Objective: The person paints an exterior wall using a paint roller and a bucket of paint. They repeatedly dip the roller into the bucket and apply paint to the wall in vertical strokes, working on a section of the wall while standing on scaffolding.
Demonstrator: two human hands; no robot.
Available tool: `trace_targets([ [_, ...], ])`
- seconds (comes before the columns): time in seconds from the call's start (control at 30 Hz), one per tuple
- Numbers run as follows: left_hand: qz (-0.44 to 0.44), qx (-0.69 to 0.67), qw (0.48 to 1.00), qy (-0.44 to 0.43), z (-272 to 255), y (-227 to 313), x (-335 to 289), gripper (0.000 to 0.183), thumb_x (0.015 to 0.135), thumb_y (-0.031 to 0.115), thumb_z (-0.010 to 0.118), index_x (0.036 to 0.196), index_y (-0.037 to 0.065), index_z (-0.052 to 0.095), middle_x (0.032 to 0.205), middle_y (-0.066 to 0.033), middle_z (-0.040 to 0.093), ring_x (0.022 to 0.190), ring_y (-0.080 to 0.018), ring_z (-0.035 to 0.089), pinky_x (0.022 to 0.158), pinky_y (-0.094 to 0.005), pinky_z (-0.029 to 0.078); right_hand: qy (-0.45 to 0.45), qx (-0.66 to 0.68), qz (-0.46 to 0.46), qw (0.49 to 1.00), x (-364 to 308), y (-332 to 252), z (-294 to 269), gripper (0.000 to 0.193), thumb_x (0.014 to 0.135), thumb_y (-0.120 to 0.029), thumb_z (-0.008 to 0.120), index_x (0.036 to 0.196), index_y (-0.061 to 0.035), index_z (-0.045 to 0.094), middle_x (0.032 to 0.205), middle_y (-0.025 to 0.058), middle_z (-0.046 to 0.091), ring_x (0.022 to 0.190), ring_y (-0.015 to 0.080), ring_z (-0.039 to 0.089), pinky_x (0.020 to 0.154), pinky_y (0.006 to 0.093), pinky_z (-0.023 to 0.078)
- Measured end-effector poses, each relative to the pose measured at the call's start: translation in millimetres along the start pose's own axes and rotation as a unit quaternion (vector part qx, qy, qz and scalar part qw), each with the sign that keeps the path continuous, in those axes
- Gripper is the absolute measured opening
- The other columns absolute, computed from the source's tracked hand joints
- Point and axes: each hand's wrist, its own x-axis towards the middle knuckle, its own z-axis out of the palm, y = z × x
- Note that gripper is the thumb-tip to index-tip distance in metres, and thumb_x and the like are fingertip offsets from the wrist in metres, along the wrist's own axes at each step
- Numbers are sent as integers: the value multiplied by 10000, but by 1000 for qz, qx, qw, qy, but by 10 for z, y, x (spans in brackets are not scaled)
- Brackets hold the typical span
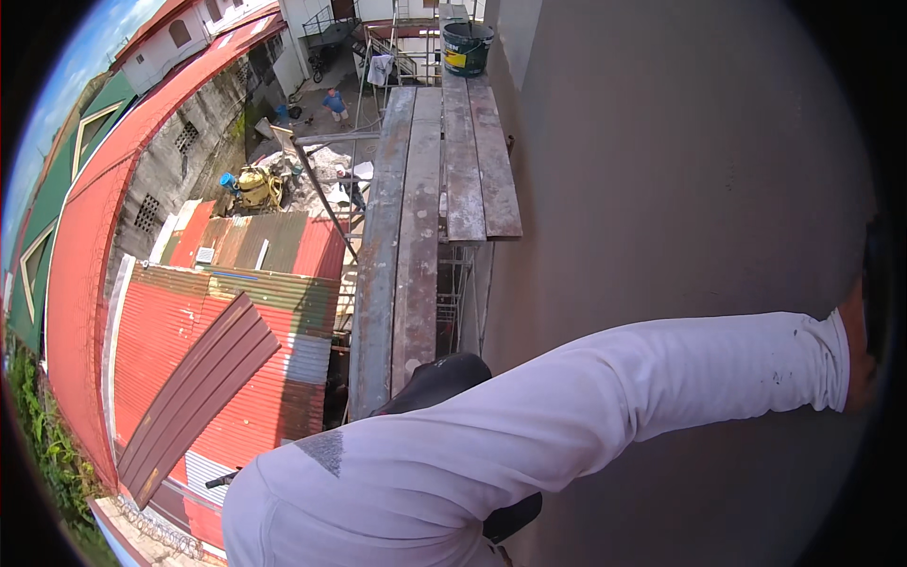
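My right arm, in a white long sleeve [586, 397], stretches across to the right against a smooth grey wall [699, 189]. At the right rim my right hand [855, 352] shows only in part. It appears closed on a dark thing [875, 293] that lies against the wall side and is mostly lost in the black rim, so its kind cannot be made out. My left hand is not in view. A black rounded shape [444, 378], probably my leg or boot, shows beyond my sleeve on the planks.
Long worn scaffold planks [420, 217] run ahead beside the wall, high above ground. A dark bucket [468, 47] stands at their far end. Below left lie red corrugated roofs [179, 340] with a loose brown sheet [198, 402]. A person in blue [334, 104] stands far below.
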Motion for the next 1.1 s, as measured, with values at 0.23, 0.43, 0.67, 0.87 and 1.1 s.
trace_targets([
  [0.23, -79, -41, 993, -81, 50, 127, 540, 626, 761, 188, 690, 1316, 25, 449, 1480, -282, 377, 1444, -485, 364, 1189, -726, 185, 138, -752, 359, 536, -2559, -1522, -652, 427, 864, -191, 705, 1237, 3, 630, 1198, 199, 607, 1058, 296, 551, 950, 419, 440],
  [0.43, -139, 22, 961, -238, -208, 361, 1025, 707, 870, 205, 698, 1485, 48, 386, 1630, -242, 275, 1563, -410, 227, 1258, -674, 129, -51, -788, 604, 111, -3619, -3043, 1239, 385, 846, -163, 758, 1158, 54, 700, 1047, 234, 712, 837, 272, 697, 800, 373, 575],
  [0.67, -367, 0, 764, -530, -1026, 1161, 1832, 921, 802, 467, 796, 1493, -9, 416, 1574, -241, 391, 1517, -407, 318, 1247, -569, 269, 224, -666, 539, 465, -2465, -2516, 2150, 390, 822, -121, 852, 1091, 124, 711, 907, 195, 756, 781, 263, 753, 730, 364, 644],
  [0.87, -433, 18, 458, -776, -2237, 2221, 1606, 1177, 539, 502, 972, 1503, 94, 435, 1391, -189, 583, 1335, -415, 545, 1151, -582, 374, 252, -529, 644, 492, -1443, -1595, 2589, 356, 911, -21, 768, 1218, 114, 651, 1037, 192, 743, 860, 264, 760, 760, 342, 661],
  [1.1, -580, 105, 509, -627, -2974, 2861, 2204, 795, 661, 370, 884, 1295, 39, 536, 1190, -226, 665, 1131, -440, 656, 972, -511, 532, 205, -429, 770, 425, -1147, -749, 2851, 341, 922, -49, 765, 1222, 78, 663, 1039, 151, 753, 884, 271, 774, 771, 306, 658],
])
